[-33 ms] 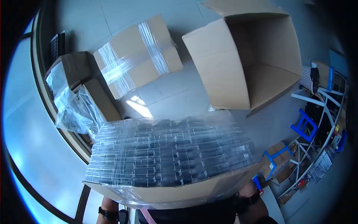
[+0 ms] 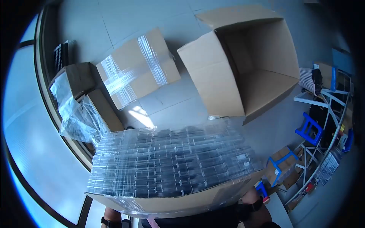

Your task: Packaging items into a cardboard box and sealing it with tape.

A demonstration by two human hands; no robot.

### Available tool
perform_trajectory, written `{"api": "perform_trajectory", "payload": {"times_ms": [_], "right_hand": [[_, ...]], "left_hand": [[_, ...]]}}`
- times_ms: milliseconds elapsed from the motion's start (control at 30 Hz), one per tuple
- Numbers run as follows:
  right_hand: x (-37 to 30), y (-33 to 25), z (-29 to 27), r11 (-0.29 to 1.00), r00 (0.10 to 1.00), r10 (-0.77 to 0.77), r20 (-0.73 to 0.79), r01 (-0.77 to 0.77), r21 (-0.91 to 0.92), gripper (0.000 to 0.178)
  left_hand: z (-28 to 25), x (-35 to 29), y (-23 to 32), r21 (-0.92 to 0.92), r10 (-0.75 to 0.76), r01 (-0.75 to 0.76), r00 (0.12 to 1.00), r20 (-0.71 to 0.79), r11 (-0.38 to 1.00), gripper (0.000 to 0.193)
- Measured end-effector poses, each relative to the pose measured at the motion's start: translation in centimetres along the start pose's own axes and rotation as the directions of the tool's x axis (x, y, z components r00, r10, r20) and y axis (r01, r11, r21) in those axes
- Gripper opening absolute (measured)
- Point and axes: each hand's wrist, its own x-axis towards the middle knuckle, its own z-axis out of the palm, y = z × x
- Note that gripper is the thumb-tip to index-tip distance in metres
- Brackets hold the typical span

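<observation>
A large stack of clear plastic trays (image 2: 171,163) fills the lower middle, wound in stretch film, with dark sections showing between its rows. A cardboard sheet (image 2: 167,205) covers its near side under the film. I carry the stack in front of my body, held from both ends of the near side. My left hand (image 2: 111,213) is at the lower left, with only skin above a dark wristband showing. My right hand (image 2: 251,196) shows likewise at the lower right. The fingers of both are hidden beneath or behind the stack.
Ahead on the floor stand a taped cardboard box (image 2: 131,57) and a big open carton (image 2: 213,72). Film-draped cartons (image 2: 81,117) line the glass partition on the left. To the right are a blue stool (image 2: 310,128), metal frames (image 2: 330,102) and a smaller box (image 2: 279,167).
The boxes ahead and the stack sit slightly lower in the picture. The open carton has also shifted a little to the left in view. Both arms keep their hold on the stack.
</observation>
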Motion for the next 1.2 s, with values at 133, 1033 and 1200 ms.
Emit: {"api": "perform_trajectory", "payload": {"times_ms": [133,1033,1200], "right_hand": [[-5.4,-9.8,-7.5,0.946,0.971,-0.232,0.052,0.238,-0.222,0.032],[25.3,-60.4,-24.6,0.978,0.93,-0.176,0.323,0.202,-0.05,0.055],[29.5,-60.8,-24.1,0.964,0.899,-0.194,0.394,0.248,-0.092,0.059]], "left_hand": [[17.1,-6.2,3.5,0.13,0.129,-0.137,0.989,0.067,0.982,0.038],[52.5,20.9,0.5,-0.373,0.086,-0.169,0.97,-0.228,0.912,0.049],[52.9,21.9,1.8,-0.311,0.082,-0.162,0.963,-0.257,0.936,0.058]]}}
